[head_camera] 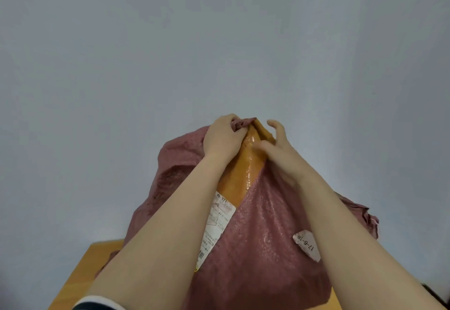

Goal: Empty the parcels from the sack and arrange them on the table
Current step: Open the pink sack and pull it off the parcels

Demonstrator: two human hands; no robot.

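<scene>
While tight on sack, left hand.

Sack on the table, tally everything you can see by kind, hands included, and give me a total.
woven sack: 1
cardboard parcel: 1 showing; any others are hidden in the sack
paper labels: 2, the shipping label on the parcel and the sticker on the sack
hands: 2, left hand and right hand
wooden table: 1
Total: 7
</scene>
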